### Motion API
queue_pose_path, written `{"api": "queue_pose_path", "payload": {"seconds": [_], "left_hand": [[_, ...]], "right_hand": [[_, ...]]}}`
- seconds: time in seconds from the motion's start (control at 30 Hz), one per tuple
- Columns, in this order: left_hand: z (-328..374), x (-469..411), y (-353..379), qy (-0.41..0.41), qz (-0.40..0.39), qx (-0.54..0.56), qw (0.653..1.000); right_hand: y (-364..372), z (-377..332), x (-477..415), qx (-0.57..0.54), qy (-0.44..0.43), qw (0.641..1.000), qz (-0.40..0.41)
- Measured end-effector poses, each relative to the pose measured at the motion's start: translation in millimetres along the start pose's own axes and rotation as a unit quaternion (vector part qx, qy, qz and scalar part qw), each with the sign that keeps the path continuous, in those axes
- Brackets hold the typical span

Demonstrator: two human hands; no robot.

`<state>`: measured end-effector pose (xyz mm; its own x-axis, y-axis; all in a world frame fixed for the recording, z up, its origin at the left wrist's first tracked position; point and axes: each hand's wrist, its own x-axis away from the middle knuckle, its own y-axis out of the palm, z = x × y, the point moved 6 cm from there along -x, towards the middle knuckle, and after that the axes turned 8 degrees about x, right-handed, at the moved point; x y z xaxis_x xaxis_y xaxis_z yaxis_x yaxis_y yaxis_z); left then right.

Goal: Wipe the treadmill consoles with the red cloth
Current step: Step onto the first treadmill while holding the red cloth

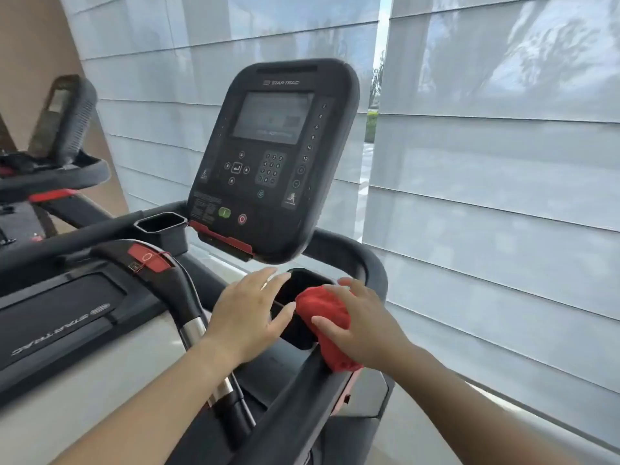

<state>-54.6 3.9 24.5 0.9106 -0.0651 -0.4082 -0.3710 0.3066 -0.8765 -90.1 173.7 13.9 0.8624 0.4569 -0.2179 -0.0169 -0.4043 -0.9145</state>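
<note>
While the right hand pressed down, the scene read as follows.

Right hand: the right hand [365,333] lay flat over the red cloth [330,327], fingers spread and curled loosely around the bunched fabric, grasping it against the treadmill's right handrail [295,387]; likely so the palm could push the cloth along the surface.

Red cloth: one, bunched into a wad, sitting on the right edge of the cup holder [295,307] where that recess met the handrail, below the console.

Left hand: the left hand [248,317] was open and held nothing, its palm resting on the left rim of the same recess, fingers stretched toward the console's lower edge; probably a brace to steady the body as the other arm worked.

Console: the near console [271,156] stood upright above both hands, screen dim, green and red buttons at its lower edge; neither hand touched it.

Second console: a second console [63,119] stood on the neighbouring treadmill at the far left, well apart from both hands.

Counts: two consoles, two hands, one cloth, two cup recesses visible on the near machine, the other recess [161,226] at the console's lower left corner.

Progress, judged: wiping was on the tray rim, and the console face looked not yet reached.
</note>
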Motion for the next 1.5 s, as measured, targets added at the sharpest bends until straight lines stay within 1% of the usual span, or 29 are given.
{"api": "queue_pose_path", "payload": {"seconds": [0.03, 0.07, 0.13, 0.2, 0.3, 0.47, 0.57, 0.7, 0.87, 1.0, 1.13, 1.33, 1.5], "left_hand": [[-3, 1, 2, -0.008, -0.004, 0.003, 1.000], [-3, 1, 2, -0.011, 0.008, 0.002, 1.000], [-9, 8, 11, -0.024, 0.025, -0.003, 0.999], [-11, 15, 22, -0.035, 0.026, -0.009, 0.999], [-19, 21, 35, -0.058, 0.027, -0.003, 0.998], [-25, 27, 38, -0.078, 0.044, 0.017, 0.996], [-23, 28, 36, -0.081, 0.048, 0.020, 0.995], [-22, 27, 39, -0.080, 0.034, 0.015, 0.996], [-22, 27, 43, -0.081, 0.022, 0.013, 0.996], [-19, 28, 41, -0.072, 0.026, 0.016, 0.997], [-16, 29, 38, -0.049, 0.022, 0.020, 0.998], [-19, 54, 3, -0.021, 0.035, 0.048, 0.998], [-34, 103, -33, -0.011, 0.016, 0.068, 0.997]], "right_hand": [[4, 0, -3, -0.001, 0.006, 1.000, -0.010], [7, 1, -5, -0.007, 0.018, 1.000, -0.013], [16, 7, -5, -0.049, 0.049, 0.997, -0.025], [23, 10, -1, -0.067, 0.053, 0.996, -0.013], [23, 12, 1, -0.046, 0.042, 0.998, -0.014], [25, 3, -7, 0.004, 0.032, 0.998, -0.054], [30, -1, -7, 0.013, 0.034, 0.999, -0.033], [36, 3, -5, 0.014, 0.045, 0.999, -0.007], [36, 1, -5, 0.029, 0.050, 0.998, -0.007], [33, 1, -3, 0.028, 0.047, 0.999, 0.006], [29, -1, 2, 0.005, 0.039, 0.998, 0.038], [30, -17, 32, -0.011, 0.057, 0.995, 0.087], [35, -65, 69, -0.033, 0.073, 0.990, 0.112]]}}
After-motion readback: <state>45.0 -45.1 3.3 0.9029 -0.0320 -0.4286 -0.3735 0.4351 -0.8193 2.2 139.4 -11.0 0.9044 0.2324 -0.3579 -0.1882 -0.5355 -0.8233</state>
